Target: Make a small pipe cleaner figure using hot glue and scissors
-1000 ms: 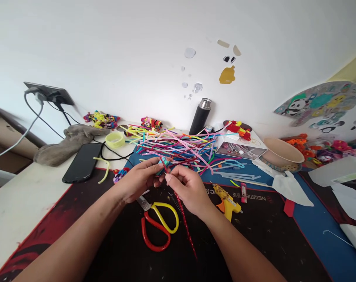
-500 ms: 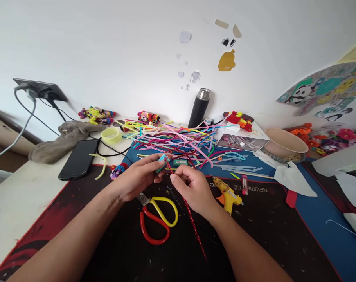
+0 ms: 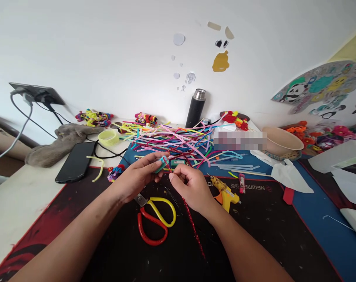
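My left hand [image 3: 138,176] pinches a small light-blue block-like piece [image 3: 162,165] between thumb and fingers; its exact kind I cannot make out. A red glittery pipe cleaner [image 3: 192,225] runs from the end of this piece, through the closed fingers of my right hand [image 3: 192,188]. Its loose tail hangs down over the dark mat. Below my hands lie scissors [image 3: 153,227] with one red and one yellow handle loop. To the right of my right hand rests a yellow glue gun [image 3: 225,192].
Behind my hands spreads a pile of coloured pipe cleaners [image 3: 172,139]. A black thermos [image 3: 195,107] stands by the wall, with a beige bowl [image 3: 283,141] farther right. On the left lie a phone [image 3: 75,162] and a yellow tape roll [image 3: 108,138]. Translucent glue sticks [image 3: 239,167] lie right of centre.
The view has shifted slightly, so most things sit a little farther left. Both hands keep their holds, and the right hand has barely moved along the red pipe cleaner.
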### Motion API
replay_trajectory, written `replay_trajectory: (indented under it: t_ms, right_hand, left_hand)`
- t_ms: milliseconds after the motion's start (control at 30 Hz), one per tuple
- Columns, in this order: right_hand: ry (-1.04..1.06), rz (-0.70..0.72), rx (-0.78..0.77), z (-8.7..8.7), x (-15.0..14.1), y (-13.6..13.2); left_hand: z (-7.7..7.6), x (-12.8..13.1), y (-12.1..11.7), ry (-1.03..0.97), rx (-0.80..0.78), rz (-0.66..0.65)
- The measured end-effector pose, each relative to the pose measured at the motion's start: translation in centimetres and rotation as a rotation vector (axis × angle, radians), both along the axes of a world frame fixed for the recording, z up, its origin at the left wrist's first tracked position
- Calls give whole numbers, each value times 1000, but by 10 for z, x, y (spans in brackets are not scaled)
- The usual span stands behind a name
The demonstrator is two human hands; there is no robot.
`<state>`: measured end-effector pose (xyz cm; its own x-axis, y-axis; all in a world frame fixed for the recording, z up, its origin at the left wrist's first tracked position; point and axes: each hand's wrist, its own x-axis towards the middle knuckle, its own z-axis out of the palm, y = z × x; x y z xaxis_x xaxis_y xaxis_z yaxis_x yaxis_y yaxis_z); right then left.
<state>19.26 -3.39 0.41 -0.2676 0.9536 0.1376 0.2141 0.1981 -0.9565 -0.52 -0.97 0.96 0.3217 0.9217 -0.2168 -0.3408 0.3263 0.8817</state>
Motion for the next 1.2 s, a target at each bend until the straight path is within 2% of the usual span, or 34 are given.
replay_trajectory:
  t_ms: [433, 1200]
  right_hand:
    - [7, -16, -11, -3, 0, 0]
    - [-119, -4, 62, -7, -5, -3]
  left_hand:
    - [2, 1, -4, -15, -17, 14]
    - [4, 5, -5, 23, 2, 90]
